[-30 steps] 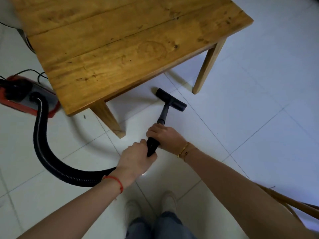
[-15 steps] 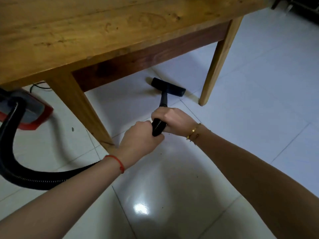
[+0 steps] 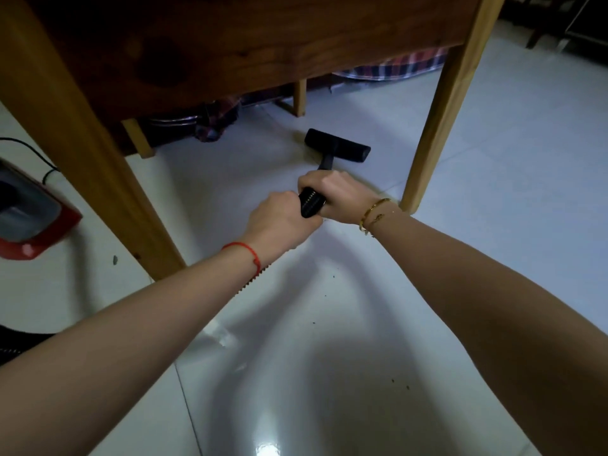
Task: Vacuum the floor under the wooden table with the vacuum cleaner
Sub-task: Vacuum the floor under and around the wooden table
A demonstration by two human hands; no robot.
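Observation:
Both hands hold the vacuum's black wand (image 3: 311, 202). My left hand (image 3: 281, 223) grips the rear of it and my right hand (image 3: 335, 194) grips just ahead. The black floor nozzle (image 3: 337, 149) rests flat on the white tiles (image 3: 329, 340) beneath the wooden table (image 3: 230, 44), between its two near legs. The red and grey vacuum body (image 3: 29, 222) sits on the floor at the far left. A piece of the black ribbed hose (image 3: 19, 340) shows at the left edge; the rest is hidden behind my left forearm.
The near left table leg (image 3: 108, 185) and the near right leg (image 3: 437, 126) flank my hands. Two far legs (image 3: 299, 97) stand behind. Plaid cloth (image 3: 394, 67) lies beyond the table. A black cord (image 3: 36, 153) trails at left. Small dark specks dot the tiles.
My view has dropped from above the tabletop to below its edge. The nozzle has slid further in under the table, with both hands following it forward.

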